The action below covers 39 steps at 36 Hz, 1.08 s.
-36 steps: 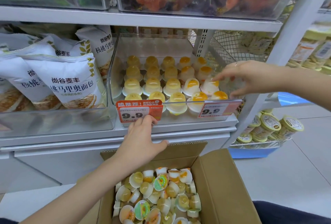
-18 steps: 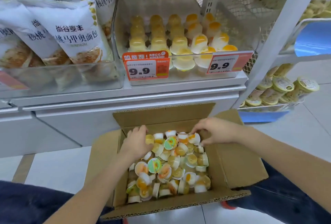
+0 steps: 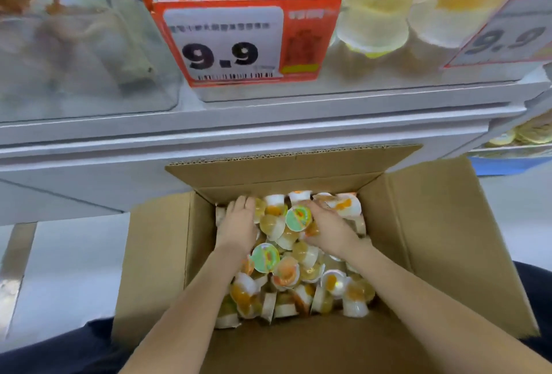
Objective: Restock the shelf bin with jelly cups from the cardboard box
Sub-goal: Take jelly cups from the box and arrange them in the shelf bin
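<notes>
The open cardboard box [image 3: 433, 224] sits on the floor below the shelf, holding several loose jelly cups [image 3: 286, 272] with yellow and orange fruit. My left hand [image 3: 239, 224] lies palm down on the cups at the box's far left, its fingertips hidden in the pile. My right hand [image 3: 328, 230] is at the far middle, fingers curled around a jelly cup beside a green-lidded cup [image 3: 298, 218]. Above, the clear shelf bin [image 3: 373, 75] shows jelly cups in rows [image 3: 373, 30] behind its front wall.
A red 9.9 price tag [image 3: 233, 42] hangs on the bin's front left, and a second tag [image 3: 504, 39] on its right. A neighbouring clear bin [image 3: 74, 60] holds bread bags. The white shelf edge [image 3: 239, 125] juts out over the box's rear flap. Lidded tubs [image 3: 525, 134] sit lower right.
My right hand came down from the shelf bin and my left hand from the price tag, both into the box. They now press deeper among the cups, and my head has dropped closer.
</notes>
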Motion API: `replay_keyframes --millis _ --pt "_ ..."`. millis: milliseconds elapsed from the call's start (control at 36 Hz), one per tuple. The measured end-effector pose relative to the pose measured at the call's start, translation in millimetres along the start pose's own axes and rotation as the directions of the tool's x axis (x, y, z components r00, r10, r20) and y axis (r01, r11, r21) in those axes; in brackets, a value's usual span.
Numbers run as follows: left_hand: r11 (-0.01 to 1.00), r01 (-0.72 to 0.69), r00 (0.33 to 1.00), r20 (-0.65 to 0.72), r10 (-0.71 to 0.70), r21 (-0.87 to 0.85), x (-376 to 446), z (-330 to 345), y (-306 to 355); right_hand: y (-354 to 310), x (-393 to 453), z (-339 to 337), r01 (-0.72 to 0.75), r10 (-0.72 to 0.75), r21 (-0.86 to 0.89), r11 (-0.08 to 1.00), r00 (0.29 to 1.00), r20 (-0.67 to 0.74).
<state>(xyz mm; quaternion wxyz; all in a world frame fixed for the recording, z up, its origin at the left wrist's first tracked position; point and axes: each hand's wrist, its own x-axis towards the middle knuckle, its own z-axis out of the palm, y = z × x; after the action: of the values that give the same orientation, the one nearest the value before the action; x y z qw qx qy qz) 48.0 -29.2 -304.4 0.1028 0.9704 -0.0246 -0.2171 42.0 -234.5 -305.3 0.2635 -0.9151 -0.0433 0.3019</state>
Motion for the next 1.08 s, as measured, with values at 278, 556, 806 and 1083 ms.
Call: replay_keyframes --millis 278,556,806,1083 --pt "0.991 -0.048 0.998 0.035 0.044 0.123 19 21 -5 -11 22 30 -0.062 0.077 0.095 0.994 0.984 -0.162" --pt "0.880 0.187 0.980 0.028 -0.194 -0.437 -6 -42 11 -27 -19 2 -0.063 0.141 0.314 0.947 0.963 -0.231" --pt "-0.031 0.603 0.770 0.571 0.284 -0.797 -63 -168 60 -82 -97 -108 0.179 -0.104 0.276 0.944 0.959 -0.264" --pt "0.044 0.390 0.854 0.379 0.357 -0.920 -147 -249 88 -139 -181 -181 0.366 -0.333 0.029 0.930 0.875 -0.351"
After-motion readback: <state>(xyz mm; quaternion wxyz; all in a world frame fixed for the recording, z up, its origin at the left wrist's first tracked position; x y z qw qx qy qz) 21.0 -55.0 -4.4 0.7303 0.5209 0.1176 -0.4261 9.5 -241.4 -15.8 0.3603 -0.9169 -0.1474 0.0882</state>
